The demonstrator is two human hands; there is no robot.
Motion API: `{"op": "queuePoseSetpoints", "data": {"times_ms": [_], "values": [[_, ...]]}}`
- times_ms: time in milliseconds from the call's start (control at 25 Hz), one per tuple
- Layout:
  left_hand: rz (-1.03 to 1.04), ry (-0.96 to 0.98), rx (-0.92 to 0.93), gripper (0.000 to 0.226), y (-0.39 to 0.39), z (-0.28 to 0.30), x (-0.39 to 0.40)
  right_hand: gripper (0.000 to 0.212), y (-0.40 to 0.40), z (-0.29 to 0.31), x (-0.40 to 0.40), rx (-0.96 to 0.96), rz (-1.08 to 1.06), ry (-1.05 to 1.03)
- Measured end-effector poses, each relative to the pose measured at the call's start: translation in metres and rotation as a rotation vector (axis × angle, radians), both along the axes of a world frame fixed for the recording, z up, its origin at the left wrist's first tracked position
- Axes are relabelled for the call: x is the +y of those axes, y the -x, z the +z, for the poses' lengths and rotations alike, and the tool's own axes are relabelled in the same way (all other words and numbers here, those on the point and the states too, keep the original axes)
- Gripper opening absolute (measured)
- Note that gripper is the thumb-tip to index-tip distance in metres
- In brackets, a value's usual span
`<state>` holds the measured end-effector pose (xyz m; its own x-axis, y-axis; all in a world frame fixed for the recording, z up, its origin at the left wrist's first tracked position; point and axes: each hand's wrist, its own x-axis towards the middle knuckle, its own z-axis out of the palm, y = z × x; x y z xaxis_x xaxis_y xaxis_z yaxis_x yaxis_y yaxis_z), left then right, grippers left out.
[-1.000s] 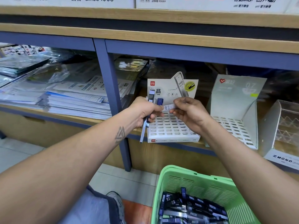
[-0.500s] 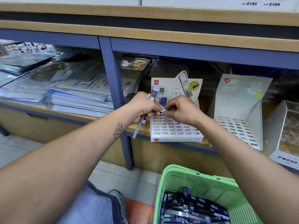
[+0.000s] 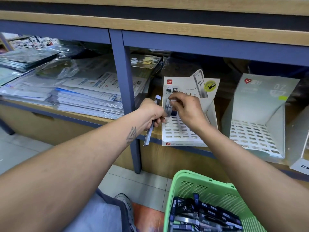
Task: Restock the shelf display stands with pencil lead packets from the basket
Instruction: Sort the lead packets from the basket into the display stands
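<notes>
A white slotted display stand point(image 3: 182, 129) with an HB 0.5 backing card sits on the shelf, with one dark-capped packet point(image 3: 173, 113) standing in its back row. My right hand point(image 3: 187, 109) pinches a clear lead packet point(image 3: 168, 106) upright over the stand's back left corner. Just left of the stand, my left hand point(image 3: 153, 115) grips a few long lead packets point(image 3: 151, 126) that stick out above and below the fist. A green basket point(image 3: 210, 190) at the bottom right holds several dark lead packets point(image 3: 200, 213).
A second white slotted stand point(image 3: 257, 131) marked 0.7 stands to the right, with another display box point(image 3: 302, 148) at the frame edge. Stacks of plastic-wrapped paper goods point(image 3: 70, 91) fill the left shelf bay. A blue shelf post point(image 3: 124, 91) divides the bays.
My right hand took a packet from the left hand's bundle and turned it upright over the stand's back row. The camera view shifted slightly.
</notes>
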<state>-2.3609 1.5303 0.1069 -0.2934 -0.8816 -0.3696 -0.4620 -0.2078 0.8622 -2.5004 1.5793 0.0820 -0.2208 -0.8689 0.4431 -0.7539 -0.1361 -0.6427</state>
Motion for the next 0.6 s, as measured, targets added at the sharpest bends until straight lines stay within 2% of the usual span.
{"op": "queuePoseSetpoints", "data": {"times_ms": [160,360,440,600], "values": [[0.014,0.014,-0.041,0.017,0.003,-0.004,-0.001,0.018,0.000,0.001,-0.005,-0.025,0.046,-0.037],[0.019,0.006,-0.043,0.013,0.003,-0.006,-0.002,0.017,-0.002,0.000,-0.007,0.141,-0.023,-0.015],[0.022,0.015,-0.052,0.028,0.003,-0.006,-0.002,0.007,-0.004,-0.002,-0.009,0.239,-0.049,0.024],[0.007,0.010,-0.056,0.050,0.003,-0.007,-0.003,0.014,-0.005,-0.009,-0.009,0.338,-0.104,0.084]]}}
